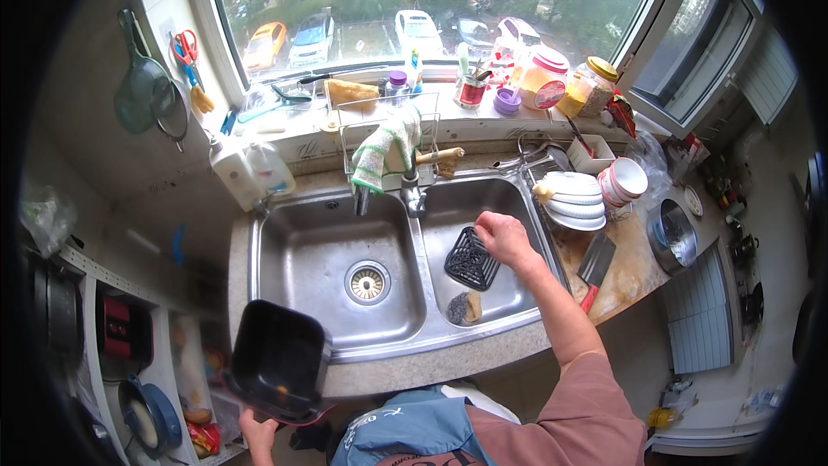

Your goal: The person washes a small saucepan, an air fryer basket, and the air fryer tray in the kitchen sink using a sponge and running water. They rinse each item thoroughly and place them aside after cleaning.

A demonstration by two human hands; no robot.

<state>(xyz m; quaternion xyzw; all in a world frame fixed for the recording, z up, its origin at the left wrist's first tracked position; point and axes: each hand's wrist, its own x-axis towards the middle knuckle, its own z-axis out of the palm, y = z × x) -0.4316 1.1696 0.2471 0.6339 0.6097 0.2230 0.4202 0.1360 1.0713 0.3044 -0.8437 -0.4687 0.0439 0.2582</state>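
Note:
A black square air-fryer basket (278,356) is gripped at its lower edge by my left hand (260,433), beside the counter's front left corner. Over the right basin of a steel double sink (310,233), my right hand (501,236) has curled fingers at the corner of a black slotted rack (472,259); whether it grips the rack cannot be told. In front of the rack lie a grey scouring pad (457,308) and a tan sponge (474,307), side by side. A chrome faucet (412,197) stands behind the divider, with a green-and-white cloth (388,149) hanging by it.
Right of the sink, a cleaver (596,262) rests on a wooden cutting board (637,272), near stacked white bowls (572,197) and a steel pot (673,236). White bottles (236,171) stand at the back left. Shelves (129,291) hold pans at left. Jars (543,77) line the windowsill.

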